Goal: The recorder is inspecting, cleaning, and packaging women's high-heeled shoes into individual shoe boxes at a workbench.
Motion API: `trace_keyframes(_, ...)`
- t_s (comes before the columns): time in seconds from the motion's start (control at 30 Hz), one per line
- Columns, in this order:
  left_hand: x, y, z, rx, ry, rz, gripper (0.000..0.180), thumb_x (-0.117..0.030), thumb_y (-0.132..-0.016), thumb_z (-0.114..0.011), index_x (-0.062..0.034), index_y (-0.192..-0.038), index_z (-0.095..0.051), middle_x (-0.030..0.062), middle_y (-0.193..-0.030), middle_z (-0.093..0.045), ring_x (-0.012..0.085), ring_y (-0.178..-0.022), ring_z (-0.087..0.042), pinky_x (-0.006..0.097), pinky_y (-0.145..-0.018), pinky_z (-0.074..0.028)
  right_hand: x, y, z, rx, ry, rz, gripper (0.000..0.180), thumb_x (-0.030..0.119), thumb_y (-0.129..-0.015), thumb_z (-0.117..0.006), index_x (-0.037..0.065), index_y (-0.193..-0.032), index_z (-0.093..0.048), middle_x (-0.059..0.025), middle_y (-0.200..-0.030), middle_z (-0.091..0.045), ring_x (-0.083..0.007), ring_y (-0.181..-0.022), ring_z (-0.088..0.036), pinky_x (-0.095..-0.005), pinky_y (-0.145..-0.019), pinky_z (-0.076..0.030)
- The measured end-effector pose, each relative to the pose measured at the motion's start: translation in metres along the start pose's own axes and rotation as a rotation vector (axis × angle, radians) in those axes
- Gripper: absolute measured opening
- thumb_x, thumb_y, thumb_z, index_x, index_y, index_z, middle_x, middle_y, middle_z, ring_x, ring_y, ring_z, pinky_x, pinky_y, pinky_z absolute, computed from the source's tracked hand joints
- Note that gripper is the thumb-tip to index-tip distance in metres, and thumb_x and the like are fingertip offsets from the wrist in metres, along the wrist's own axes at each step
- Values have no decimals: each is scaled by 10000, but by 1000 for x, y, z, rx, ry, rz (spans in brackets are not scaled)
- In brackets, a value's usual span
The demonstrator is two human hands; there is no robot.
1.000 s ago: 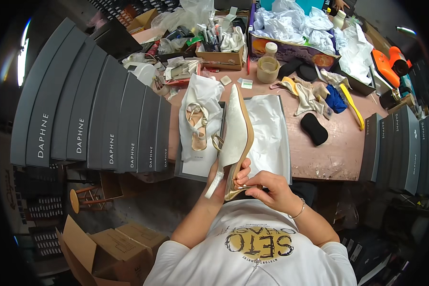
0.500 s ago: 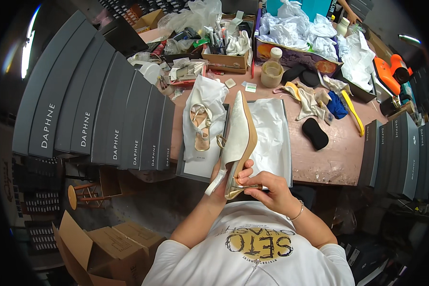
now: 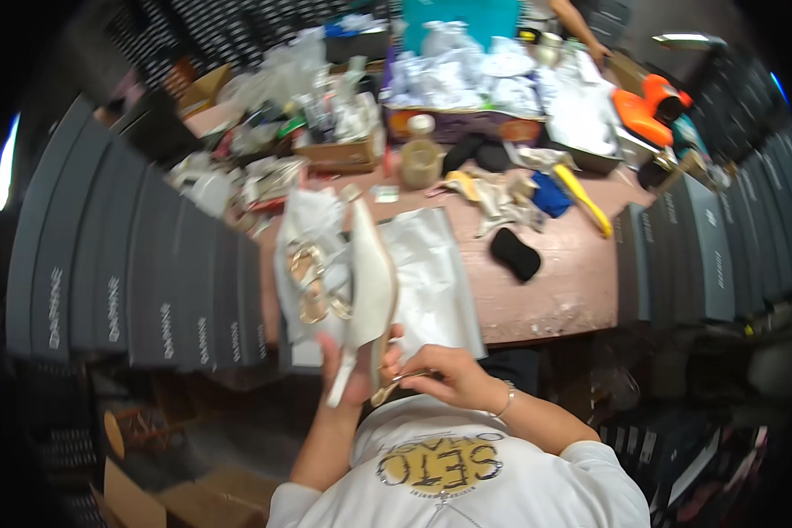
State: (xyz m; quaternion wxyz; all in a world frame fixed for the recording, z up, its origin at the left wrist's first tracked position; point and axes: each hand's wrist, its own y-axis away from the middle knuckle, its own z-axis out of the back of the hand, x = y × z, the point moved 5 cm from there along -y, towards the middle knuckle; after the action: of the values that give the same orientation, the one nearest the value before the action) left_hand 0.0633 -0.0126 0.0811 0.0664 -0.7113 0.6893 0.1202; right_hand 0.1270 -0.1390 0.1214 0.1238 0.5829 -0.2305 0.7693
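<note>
A white, pointed high-heeled shoe (image 3: 374,277) with a tan sole is held up, toe away from me, in front of the table. My left hand (image 3: 354,380) is closed round its rear part, beside the loose white heel strap. With closed fingers, my right hand (image 3: 453,377) grips the slim heel at the near end. Its mate, a shoe with gold straps (image 3: 308,282), lies on white tissue paper (image 3: 311,216) just left of the held one. Under and right of the held shoe is an opened grey shoebox lined with white paper (image 3: 431,273).
Stacked grey shoeboxes (image 3: 163,264) stand at left, with more grey boxes (image 3: 682,238) at right. A black pad (image 3: 515,254), cloths (image 3: 502,202), a yellow brush (image 3: 583,201) and a bottle (image 3: 420,163) lie or stand on the table (image 3: 563,299). Another person's arm (image 3: 581,26) reaches in at the back.
My view has swung to the right and up, blurring the picture, so the table appears shifted left and lower. Both hands keep their hold on the shoe. More of the other person's arm shows.
</note>
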Motion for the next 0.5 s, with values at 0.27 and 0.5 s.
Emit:
trace_keyframes(0.27,1,-8,14,-206,-271,162,603,-148,-888,-573,43,-1399,-317,245,-1307,-474,290,-1073,-588,406,-869,-532,-29,11,25,34,-158,-115,157,124,-867,-681,23,-985,-657,-53,-876,-657,-140,-737,-619,-267,-679,-502)
trace_keyframes(0.5,-3,-50,47,-356,-67,-47,677,-567,-939,-414,-82,-1408,-359,104,-1403,-446,284,-1293,-421,465,-1077,-335,-38,0,44,-279,-1437,-199,234,293,-979,-526,74,-916,-577,3,-748,-556,-96,-596,-471,-255,-588,-387)
